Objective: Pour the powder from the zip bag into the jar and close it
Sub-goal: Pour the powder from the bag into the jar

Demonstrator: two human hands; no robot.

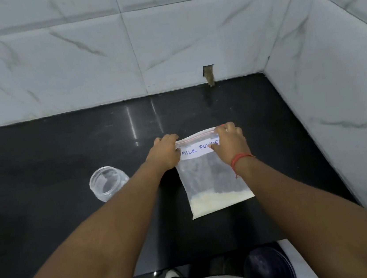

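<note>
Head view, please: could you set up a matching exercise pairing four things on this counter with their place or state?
Things:
1. zip bag
2. jar
3. powder
4. thread band

Descriptions:
A. red, round the right wrist
B. open-mouthed, no lid on, left of the bag
C. pale, gathered at the bag's near end
D. flat on the dark counter, both hands at its zip edge

Pairs: 1-D, 2-B, 3-C, 4-A
</note>
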